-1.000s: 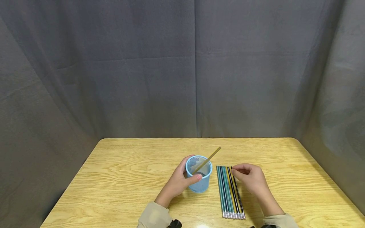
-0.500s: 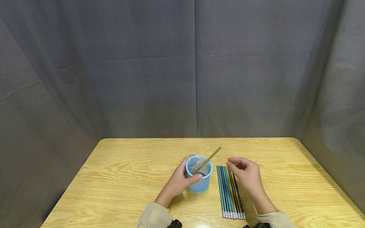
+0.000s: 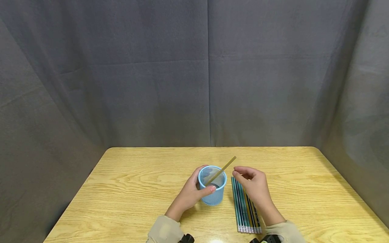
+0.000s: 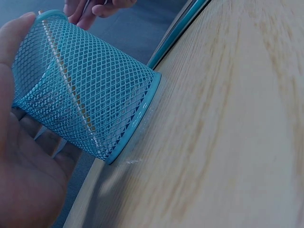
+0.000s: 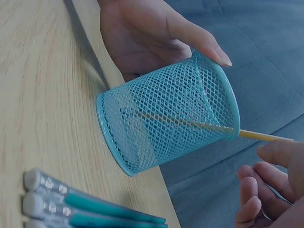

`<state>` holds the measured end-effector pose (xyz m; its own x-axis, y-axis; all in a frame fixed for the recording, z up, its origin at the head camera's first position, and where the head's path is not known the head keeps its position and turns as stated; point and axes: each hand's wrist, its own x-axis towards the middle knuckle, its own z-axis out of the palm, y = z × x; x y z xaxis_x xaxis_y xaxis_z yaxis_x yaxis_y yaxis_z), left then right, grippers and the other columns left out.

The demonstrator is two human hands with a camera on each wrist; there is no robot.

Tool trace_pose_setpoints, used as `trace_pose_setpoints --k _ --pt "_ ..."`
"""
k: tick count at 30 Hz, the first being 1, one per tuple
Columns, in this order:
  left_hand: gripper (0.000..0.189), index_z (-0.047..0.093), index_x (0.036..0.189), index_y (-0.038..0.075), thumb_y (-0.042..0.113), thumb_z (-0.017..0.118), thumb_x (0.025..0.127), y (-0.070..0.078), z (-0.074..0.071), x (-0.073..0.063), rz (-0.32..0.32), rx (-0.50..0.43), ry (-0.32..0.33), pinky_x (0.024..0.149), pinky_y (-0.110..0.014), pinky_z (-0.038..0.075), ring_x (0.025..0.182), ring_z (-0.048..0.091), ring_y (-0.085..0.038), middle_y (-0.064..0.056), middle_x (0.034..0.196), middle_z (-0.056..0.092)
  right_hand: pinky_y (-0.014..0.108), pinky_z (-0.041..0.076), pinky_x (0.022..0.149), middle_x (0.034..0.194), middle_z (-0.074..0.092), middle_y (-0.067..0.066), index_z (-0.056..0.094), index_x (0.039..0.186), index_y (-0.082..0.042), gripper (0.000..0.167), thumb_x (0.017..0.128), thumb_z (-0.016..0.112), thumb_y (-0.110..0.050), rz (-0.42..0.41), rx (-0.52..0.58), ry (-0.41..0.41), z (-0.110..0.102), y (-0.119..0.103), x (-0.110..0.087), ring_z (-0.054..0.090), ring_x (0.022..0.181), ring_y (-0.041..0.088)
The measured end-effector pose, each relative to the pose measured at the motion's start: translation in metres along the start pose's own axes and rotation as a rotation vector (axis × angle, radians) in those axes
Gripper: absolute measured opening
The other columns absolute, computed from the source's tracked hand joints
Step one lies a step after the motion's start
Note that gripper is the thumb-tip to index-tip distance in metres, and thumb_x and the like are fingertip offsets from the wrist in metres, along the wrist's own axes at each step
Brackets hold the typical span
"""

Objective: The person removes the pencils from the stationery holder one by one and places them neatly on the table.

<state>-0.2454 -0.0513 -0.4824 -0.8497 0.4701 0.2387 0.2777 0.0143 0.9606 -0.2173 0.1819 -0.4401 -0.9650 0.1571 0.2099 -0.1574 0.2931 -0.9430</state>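
Note:
My left hand holds a light blue mesh pencil cup upright on the table, thumb over the near rim and fingers round the far side. A single yellow pencil leans inside the cup, its upper end sticking out to the right. My right hand is over the far end of a row of pencils, fingers loosely bent, just right of the cup. In the right wrist view, that hand's fingers show a gap to the thumb, with nothing visible held between them.
The several pencils in the row are teal, black and yellow, side by side, with their eraser ends toward me. Grey curtains stand behind and beside the wooden table.
My right hand has moved left from the right-hand pencils, across the row's far end and closer to the cup. The left hand and the cup have stayed in place.

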Motion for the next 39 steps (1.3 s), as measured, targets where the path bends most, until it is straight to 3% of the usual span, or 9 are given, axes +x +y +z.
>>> trace_pose_setpoints --k 19,25,39 --pt "0.072 0.034 0.15 0.023 0.034 0.073 0.091 -0.001 -0.001 0.0 0.019 -0.012 -0.021 0.105 -0.047 0.037 0.124 0.049 -0.023 -0.009 0.137 0.05 0.022 0.047 0.061 0.098 0.07 0.01 0.075 0.107 0.0 0.021 0.089 0.075 -0.011 -0.064 -0.001 -0.003 0.019 0.0 0.004 0.057 0.077 0.018" --pt "0.072 0.033 0.15 0.022 0.033 0.072 0.091 -0.002 -0.001 0.001 0.026 -0.028 -0.031 0.105 -0.048 0.037 0.125 0.049 -0.025 -0.014 0.139 0.048 0.023 0.046 0.063 0.098 0.071 0.007 0.076 0.104 -0.003 0.019 0.088 0.076 -0.013 -0.046 -0.019 0.003 0.023 -0.001 0.005 0.057 0.08 0.019" --pt "0.072 0.034 0.15 0.021 0.035 0.072 0.091 -0.003 -0.002 0.001 0.011 -0.006 -0.023 0.104 -0.048 0.038 0.124 0.049 -0.025 -0.014 0.139 0.048 0.026 0.047 0.068 0.092 0.071 0.004 0.077 0.094 -0.005 0.01 0.088 0.076 -0.013 -0.103 -0.044 0.016 0.034 -0.001 0.004 0.058 0.081 0.018"
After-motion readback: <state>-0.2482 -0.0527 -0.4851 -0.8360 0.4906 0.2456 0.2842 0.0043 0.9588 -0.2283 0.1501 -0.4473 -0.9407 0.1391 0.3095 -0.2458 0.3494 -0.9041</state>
